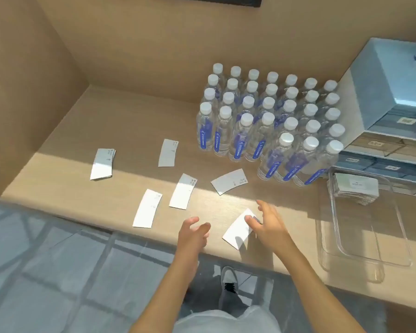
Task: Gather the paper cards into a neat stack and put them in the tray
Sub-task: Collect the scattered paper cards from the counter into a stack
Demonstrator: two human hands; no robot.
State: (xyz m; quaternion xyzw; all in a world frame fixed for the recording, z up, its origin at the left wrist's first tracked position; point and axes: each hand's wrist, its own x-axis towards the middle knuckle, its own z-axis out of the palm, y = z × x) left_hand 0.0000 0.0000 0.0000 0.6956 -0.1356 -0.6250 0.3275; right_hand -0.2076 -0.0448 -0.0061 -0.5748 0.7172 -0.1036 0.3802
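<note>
Head view: the nearest card lies on the worktop, long axis running 1 to 7 o'clock. The right hand overlaps its far end, fingers spread wide, holding nothing; the left hand hovers loosely open at 9 o'clock. The tray sits at 3 o'clock.

Cards left of bottles; tray right.

A bright band of light crosses the counter along its near edge, while the back of it lies in soft shade. The whole frame is slightly soft, and wide-angle distortion bends the straight lines toward the edges.
</note>
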